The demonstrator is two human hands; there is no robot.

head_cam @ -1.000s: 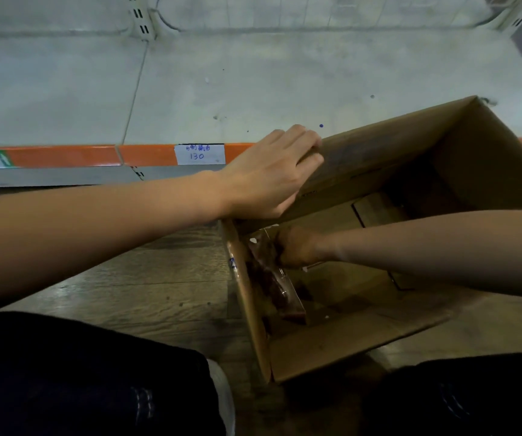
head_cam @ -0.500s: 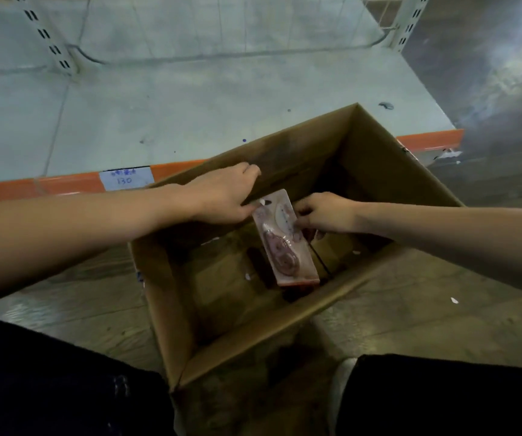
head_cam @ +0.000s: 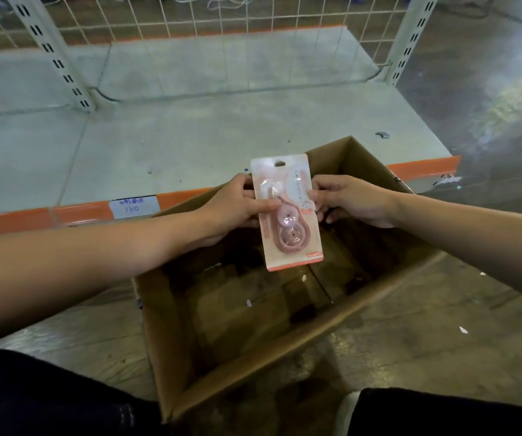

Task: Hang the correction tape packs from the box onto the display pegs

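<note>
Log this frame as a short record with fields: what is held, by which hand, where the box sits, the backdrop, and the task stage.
held: one pack, upright, hang hole at top
left hand: grips the pack's left edge
right hand: pinches the pack's right edge
box: open on the floor, below the pack; no other packs made out inside
backdrop: shelf with orange edge, label reading 130, wire grid behind
pegs: none in view
stage: pack out of box, not yet hung

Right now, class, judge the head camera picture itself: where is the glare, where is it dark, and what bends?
Head view: glare streaks the floor at upper right; the cardboard box interior is dim; the shelf uprights lean from wide-angle distortion; the correction tape pack, gripped by the left hand and right hand, is sharp but its print unreadable.
</note>
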